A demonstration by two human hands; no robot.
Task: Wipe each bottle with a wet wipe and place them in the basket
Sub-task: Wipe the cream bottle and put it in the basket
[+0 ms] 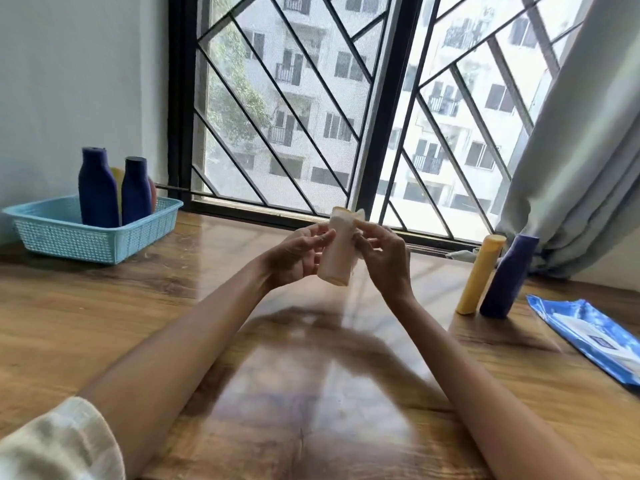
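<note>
1. Left hand (298, 252) grips pale bottle (335, 252), held above counter (173, 306) middle.
2. Right hand (382, 258) pinches wipe (356, 233) against bottle's right side.
3. Basket (69, 233) at far left edge holds blue bottles (98, 188).
4. Yellow bottle (479, 275) and purple bottle (507, 277) stand near right edge.

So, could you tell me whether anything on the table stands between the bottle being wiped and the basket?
Nothing visible does. Both hands hold the pale bottle above the table, and the stretch of tabletop leftwards to the blue basket is bare. Inside, dark blue bottles fill its right half.
</note>
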